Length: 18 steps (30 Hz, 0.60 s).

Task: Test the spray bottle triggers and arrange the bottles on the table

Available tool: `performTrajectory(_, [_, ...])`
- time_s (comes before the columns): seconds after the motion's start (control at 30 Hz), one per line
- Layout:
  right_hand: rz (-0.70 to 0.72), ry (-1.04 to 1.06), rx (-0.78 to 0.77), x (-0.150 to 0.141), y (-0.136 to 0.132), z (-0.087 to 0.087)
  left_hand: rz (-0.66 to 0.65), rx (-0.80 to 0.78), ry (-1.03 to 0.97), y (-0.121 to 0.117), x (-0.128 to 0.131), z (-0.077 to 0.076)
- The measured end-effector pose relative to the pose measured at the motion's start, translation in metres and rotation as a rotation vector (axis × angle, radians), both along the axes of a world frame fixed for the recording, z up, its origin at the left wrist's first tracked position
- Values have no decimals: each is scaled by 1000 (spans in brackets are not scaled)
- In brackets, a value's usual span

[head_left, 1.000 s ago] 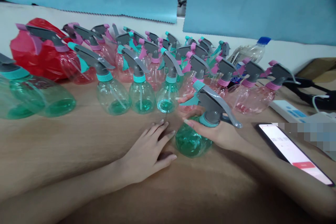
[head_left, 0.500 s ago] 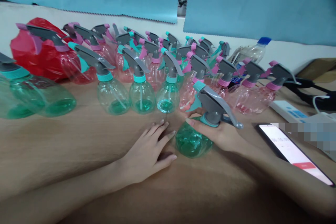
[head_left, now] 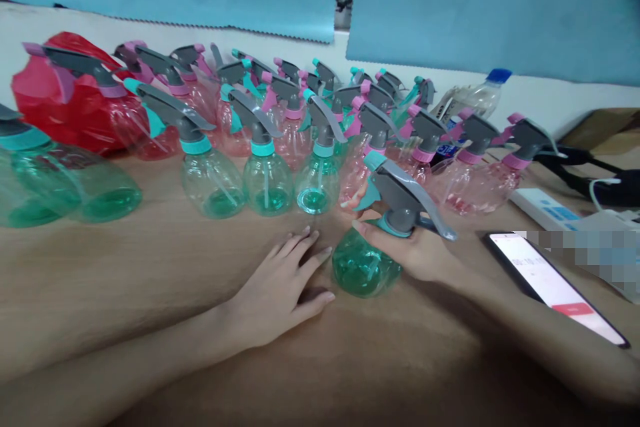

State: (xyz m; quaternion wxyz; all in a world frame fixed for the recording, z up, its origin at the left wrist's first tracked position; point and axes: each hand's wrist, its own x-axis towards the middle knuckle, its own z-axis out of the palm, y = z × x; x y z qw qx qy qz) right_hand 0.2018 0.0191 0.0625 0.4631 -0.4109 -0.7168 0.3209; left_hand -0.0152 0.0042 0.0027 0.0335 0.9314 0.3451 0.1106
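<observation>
My right hand (head_left: 420, 250) is wrapped round the neck of a green spray bottle (head_left: 363, 267) with a grey and turquoise trigger head. The bottle is tilted a little, its base at the tabletop, and some of my fingers are hidden behind it. Palm down on the wooden table (head_left: 165, 260), my left hand (head_left: 280, 287) lies with its fingers stretched out and holds nothing. Its fingertips are close to the left side of that bottle. Just beyond them stands another green spray bottle (head_left: 317, 187), with a second green spray bottle (head_left: 269, 187) to its left.
Several pink spray bottles (head_left: 453, 187) and more green ones fill the back of the table. A red plastic bag (head_left: 90, 120) sits at the back left. On the right are a lit phone (head_left: 555, 287), a white power strip (head_left: 545, 208) and a clear blue-capped bottle (head_left: 485, 97).
The fingers of my right hand have curled in at the turquoise trigger, which sits closer to the bottle's neck. My left hand stays flat. The whole view has shifted slightly.
</observation>
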Motion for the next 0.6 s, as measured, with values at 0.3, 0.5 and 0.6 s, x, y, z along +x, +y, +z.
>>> performTrajectory(0.3, [-26, 94, -39, -3, -3, -5, 26, -42, -62, 1, 2, 0])
performTrajectory(0.5, [-121, 48, 27, -11, -3, -9, 49, -141, -182, -7, 4, 11])
performTrajectory(0.6, [-86, 10, 102, -21, -2, -9, 42, -144, -265, -12, 3, 19])
